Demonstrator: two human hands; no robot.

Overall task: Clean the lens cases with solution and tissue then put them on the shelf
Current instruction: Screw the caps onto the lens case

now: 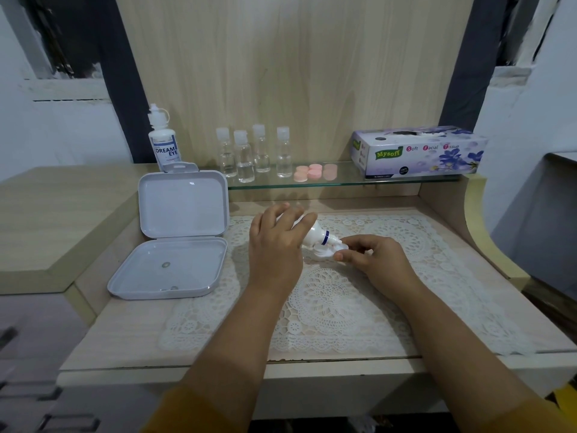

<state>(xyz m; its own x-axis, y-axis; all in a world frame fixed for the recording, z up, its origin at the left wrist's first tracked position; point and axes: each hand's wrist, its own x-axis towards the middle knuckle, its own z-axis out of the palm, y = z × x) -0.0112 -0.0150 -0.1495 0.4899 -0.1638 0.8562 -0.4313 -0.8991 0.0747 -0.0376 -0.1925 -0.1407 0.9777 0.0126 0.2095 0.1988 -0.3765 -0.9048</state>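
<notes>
Rinsing stage: your left hand (274,242) grips solution bottle (315,234), right hand (371,257) pinches lens case (327,250). Pink cases (313,172) already on far shelf (343,182); tissue wipe left.

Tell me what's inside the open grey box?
The open grey box holds two small round bits: one mid-tray, one by the front wall. Nothing covers the tray, but they're too small to name.

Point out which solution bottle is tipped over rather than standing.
The solution bottle gripped by the left hand, nozzle angled down over the lace mat; the Dream Eye bottle stands upright.
</notes>
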